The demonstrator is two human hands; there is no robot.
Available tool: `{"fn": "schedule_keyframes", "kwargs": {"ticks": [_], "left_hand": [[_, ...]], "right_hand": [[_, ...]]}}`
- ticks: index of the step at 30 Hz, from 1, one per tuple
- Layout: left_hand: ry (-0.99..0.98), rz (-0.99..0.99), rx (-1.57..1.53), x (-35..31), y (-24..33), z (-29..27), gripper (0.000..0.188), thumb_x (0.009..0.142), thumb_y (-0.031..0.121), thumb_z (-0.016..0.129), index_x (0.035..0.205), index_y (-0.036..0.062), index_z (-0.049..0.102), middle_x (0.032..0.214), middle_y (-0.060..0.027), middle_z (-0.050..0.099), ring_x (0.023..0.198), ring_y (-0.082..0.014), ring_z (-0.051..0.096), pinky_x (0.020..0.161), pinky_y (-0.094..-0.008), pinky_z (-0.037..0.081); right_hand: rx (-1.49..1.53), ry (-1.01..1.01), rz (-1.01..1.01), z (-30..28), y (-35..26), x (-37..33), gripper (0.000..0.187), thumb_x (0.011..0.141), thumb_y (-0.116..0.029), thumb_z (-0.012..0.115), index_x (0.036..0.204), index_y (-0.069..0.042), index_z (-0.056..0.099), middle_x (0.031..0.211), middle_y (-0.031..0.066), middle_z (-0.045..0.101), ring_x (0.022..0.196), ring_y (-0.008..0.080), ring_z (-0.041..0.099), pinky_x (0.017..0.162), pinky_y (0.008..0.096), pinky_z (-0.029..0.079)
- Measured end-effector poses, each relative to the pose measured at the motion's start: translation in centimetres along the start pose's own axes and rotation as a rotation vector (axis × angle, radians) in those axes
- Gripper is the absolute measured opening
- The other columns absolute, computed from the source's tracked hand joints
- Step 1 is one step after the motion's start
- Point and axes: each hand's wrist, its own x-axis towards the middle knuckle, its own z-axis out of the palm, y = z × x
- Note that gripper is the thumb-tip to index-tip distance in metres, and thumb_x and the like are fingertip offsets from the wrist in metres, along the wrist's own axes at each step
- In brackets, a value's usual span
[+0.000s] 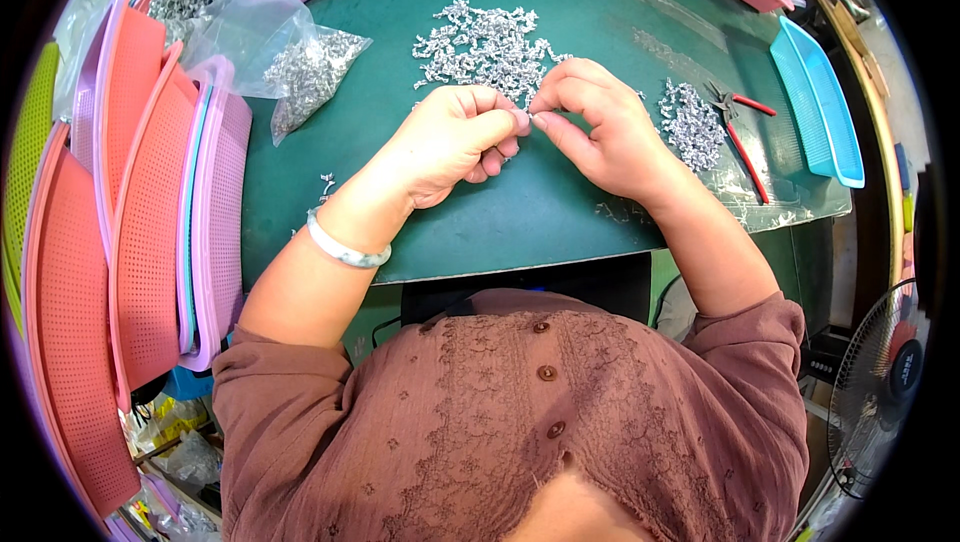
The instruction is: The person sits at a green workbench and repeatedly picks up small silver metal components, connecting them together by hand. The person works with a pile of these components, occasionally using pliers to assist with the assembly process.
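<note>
My left hand (465, 137) and my right hand (597, 127) meet fingertip to fingertip over the green table mat. Both are closed in a pinch, thumb against forefinger. Between them is a tiny piece, mostly covered by the fingers and too small to name. Just beyond my hands lies a loose pile of small silvery metal parts (485, 47). A smaller heap of similar silvery parts (692, 127) lies to the right of my right hand. Next to that heap rest pliers with red handles (742, 137), their jaws pointing away from me.
A clear plastic bag of small grey parts (318, 77) sits at the back left. Stacked pink and purple perforated baskets (150, 212) crowd the left side. A light blue tray (818, 102) stands at the right edge. A black fan (875, 382) is at the lower right.
</note>
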Motion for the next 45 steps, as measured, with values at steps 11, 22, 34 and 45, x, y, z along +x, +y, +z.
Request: {"fn": "schedule_keyframes", "kwargs": {"ticks": [11, 22, 34, 45], "left_hand": [[0.006, 0.096, -0.041, 0.0, 0.0, 0.3, 0.007, 0.084, 0.012, 0.058, 0.086, 0.0047, 0.058, 0.067, 0.0007, 0.054, 0.051, -0.004, 0.046, 0.042, -0.0158, 0.034], [-0.008, 0.124, -0.068, 0.0, 0.0, 0.4, 0.007, 0.083, 0.008, 0.058, 0.088, 0.0043, 0.057, 0.068, 0.0009, 0.053, 0.052, -0.0041, 0.045, 0.043, -0.0162, 0.033], [0.0, 0.172, -0.329, 0.5, 0.1, -1.0, 0.011, 0.081, 0.005, 0.048, 0.09, 0.0019, 0.051, 0.081, -0.0064, 0.055, 0.065, -0.0119, 0.051, 0.055, -0.0204, 0.043], [0.086, 0.122, -0.217, 0.5, 0.0, -0.7, 0.01, 0.083, 0.008, 0.053, 0.09, 0.0028, 0.056, 0.073, -0.0034, 0.056, 0.06, -0.0091, 0.052, 0.049, -0.018, 0.041]], "right_hand": [[0.048, 0.019, 0.016, -0.1, 0.3, 0.0, 0.01, 0.072, -0.005, 0.064, 0.08, -0.002, 0.058, 0.081, 0.0111, 0.058, 0.078, 0.0283, 0.056, 0.069, 0.0348, 0.046], [0.028, 0.012, 0.001, -0.3, 0.2, 0.1, 0.011, 0.071, -0.004, 0.063, 0.08, -0.003, 0.059, 0.08, 0.0094, 0.058, 0.078, 0.0273, 0.055, 0.067, 0.0343, 0.045], [-0.347, -0.11, -0.036, 0.1, 0.5, -0.4, 0.014, 0.07, -0.002, 0.057, 0.08, -0.008, 0.064, 0.095, 0.0069, 0.054, 0.093, 0.0279, 0.047, 0.081, 0.0382, 0.04], [-0.22, -0.168, -0.032, -0.1, 0.4, -0.3, 0.009, 0.069, -0.004, 0.06, 0.077, -0.006, 0.063, 0.093, 0.006, 0.055, 0.091, 0.0271, 0.048, 0.082, 0.0367, 0.04]]}}
